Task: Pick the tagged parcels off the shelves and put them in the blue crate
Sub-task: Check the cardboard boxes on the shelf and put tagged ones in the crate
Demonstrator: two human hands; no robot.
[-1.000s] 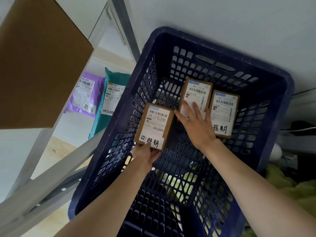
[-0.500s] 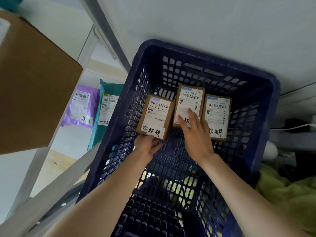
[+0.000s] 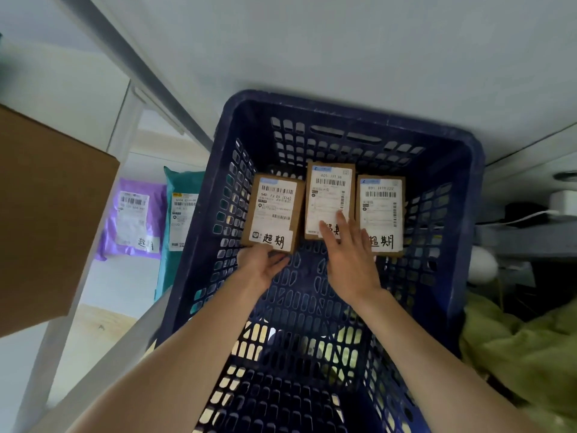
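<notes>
Parcels in blue crate (image 3: 462, 214): left hand (image 3: 260, 265) grips left parcel (image 3: 274, 210) (near edge); right hand (image 3: 351, 257) flat, fingers spread, on middle parcel (image 3: 329, 195).

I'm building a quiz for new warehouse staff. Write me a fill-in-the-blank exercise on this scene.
1. The blue crate holds ____ brown boxes side by side.
2. The left hand grips the near end of the ____ box of the row.
3. The right hand rests flat, its fingers on the ____ box.
4. On the shelf outside the crate, a purple bag lies beside a ____ one.

Missing words: three; left; middle; green
</notes>
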